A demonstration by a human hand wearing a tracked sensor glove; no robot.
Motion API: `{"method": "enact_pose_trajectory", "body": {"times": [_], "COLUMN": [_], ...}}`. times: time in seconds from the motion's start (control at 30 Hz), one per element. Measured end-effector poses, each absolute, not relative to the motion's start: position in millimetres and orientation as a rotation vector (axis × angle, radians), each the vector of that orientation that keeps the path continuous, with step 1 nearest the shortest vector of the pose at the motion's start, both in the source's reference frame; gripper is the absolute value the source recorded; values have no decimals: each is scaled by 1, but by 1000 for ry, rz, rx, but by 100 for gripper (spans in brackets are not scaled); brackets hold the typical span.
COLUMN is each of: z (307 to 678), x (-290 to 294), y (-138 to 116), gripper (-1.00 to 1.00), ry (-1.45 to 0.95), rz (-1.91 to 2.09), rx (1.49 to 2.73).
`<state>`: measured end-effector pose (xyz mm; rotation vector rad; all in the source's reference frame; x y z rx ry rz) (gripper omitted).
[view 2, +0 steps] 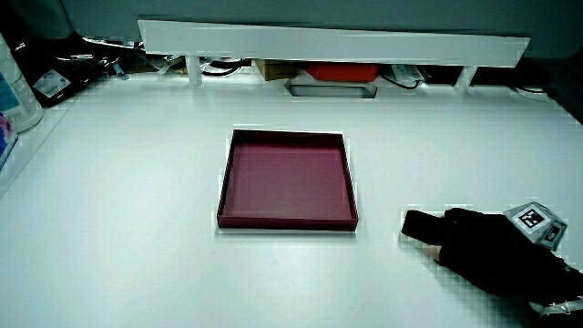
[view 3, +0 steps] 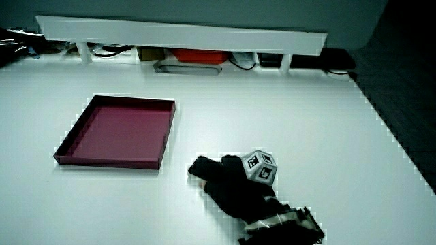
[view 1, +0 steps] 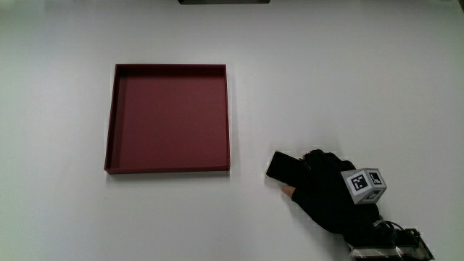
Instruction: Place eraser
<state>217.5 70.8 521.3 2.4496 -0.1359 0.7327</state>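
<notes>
My hand [view 1: 326, 194] lies on the surface [view 1: 362, 87] beside the tray [view 1: 169, 168], a little nearer to me than it. My fingers curl over one end of the eraser [view 1: 283, 167], gripping it where it rests flat on the surface, near the tray but outside it. I judge the placing is not yet done: the tray holds nothing.

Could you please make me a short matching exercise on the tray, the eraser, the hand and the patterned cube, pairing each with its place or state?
Things:
1. tray
2. eraser
3. hand
4. patterned cube

Places or states:
A. on the back of the glove
B. dark red, with nothing in it
C. black, on the table beside the tray, under the fingertips
D. resting on the table, fingers on the eraser

Pairs: 1-B, 2-C, 3-D, 4-A
</notes>
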Motion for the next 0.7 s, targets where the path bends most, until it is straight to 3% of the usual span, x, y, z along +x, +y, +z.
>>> {"method": "enact_pose_trajectory", "body": {"times": [0.3, 0.33, 0.37, 0.4, 0.53, 0.7], "z": [508, 509, 508, 504, 479, 447], "x": [221, 222, 226, 226, 235, 245], "y": [69, 68, 68, 64, 46, 19], "gripper": [-65, -70, -74, -78, -96, -100], "ry": [-137, -169, -151, -209, -310, -149], "rz": [774, 918, 754, 899, 747, 609], "rx": [2422, 2331, 2429, 2360, 2507, 2555]}}
